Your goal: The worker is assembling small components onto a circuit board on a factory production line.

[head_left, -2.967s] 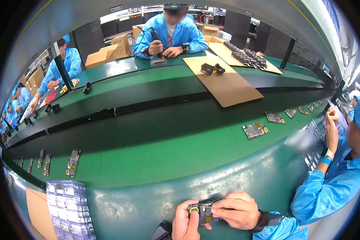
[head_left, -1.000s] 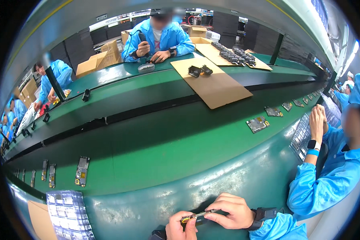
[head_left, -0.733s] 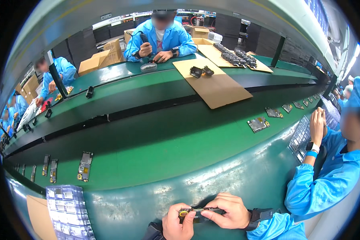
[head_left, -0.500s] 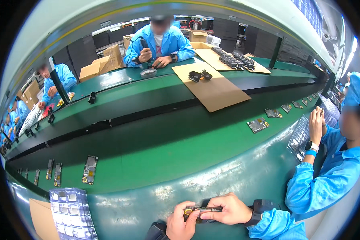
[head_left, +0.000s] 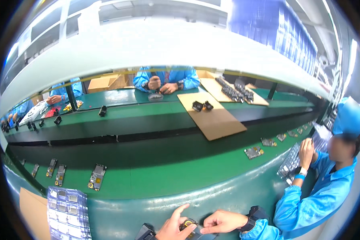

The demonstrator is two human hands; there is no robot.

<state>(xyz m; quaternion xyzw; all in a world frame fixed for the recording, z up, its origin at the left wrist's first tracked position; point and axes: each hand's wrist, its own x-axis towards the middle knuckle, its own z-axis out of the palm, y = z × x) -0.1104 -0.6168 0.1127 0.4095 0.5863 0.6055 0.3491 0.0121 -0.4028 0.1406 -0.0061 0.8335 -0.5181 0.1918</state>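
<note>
Low in the view, a circuit board (head_left: 191,222) with a yellow ring at its upper end is gripped in my left hand (head_left: 173,229), thumb laid over it and index finger raised. My right hand (head_left: 224,221) is at the board's right side, fingers curled and thumb tip against its edge; whether anything small is pinched there is hidden. The board's lower part runs out of view. To the left, a clear blister tray (head_left: 68,214) holds small square metal-coloured parts. Beyond it, several similar boards, such as one larger board (head_left: 97,177), lie on the green belt (head_left: 148,176).
A co-worker (head_left: 320,184) in blue sits at the right beside another blister tray (head_left: 289,163). A cardboard sheet (head_left: 220,123) carrying black parts (head_left: 202,106) spans the belt divider. Co-workers' hands (head_left: 162,85) are busy across the line. A white overhead beam (head_left: 148,52) crosses above.
The view has tilted upward, so the far bench sits lower. My hands have shifted apart; my left index finger has lifted off, and the right hand has drawn back to the board's edge.
</note>
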